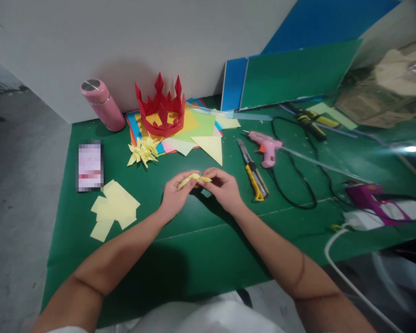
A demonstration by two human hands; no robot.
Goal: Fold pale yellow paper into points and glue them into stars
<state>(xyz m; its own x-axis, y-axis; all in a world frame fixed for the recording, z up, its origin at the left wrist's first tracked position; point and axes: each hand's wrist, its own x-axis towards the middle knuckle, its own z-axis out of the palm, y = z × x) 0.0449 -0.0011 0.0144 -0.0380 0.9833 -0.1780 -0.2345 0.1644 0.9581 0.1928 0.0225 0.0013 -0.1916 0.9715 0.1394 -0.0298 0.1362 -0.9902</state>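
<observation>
Between both hands, over the middle of the green table (208,249), is a small folded piece of yellow paper (194,177). My left hand (176,194) pinches its left side, and the fingers of my right hand (223,188) close on its right end. Beyond my left hand lies a cluster of folded yellow paper pieces (143,151). Flat yellow paper slips (116,203) are spread in a loose pile to the left. A red folded-paper crown (162,115) stands upright behind, on a stack of coloured paper sheets (204,125).
A pink bottle (104,105) and a phone (90,166) stand and lie at the left. To the right are a yellow utility knife (254,175), a pink glue gun (267,147) with a trailing black cord, screwdrivers (310,124) and a purple power strip (377,199). Green boards (298,74) lean behind.
</observation>
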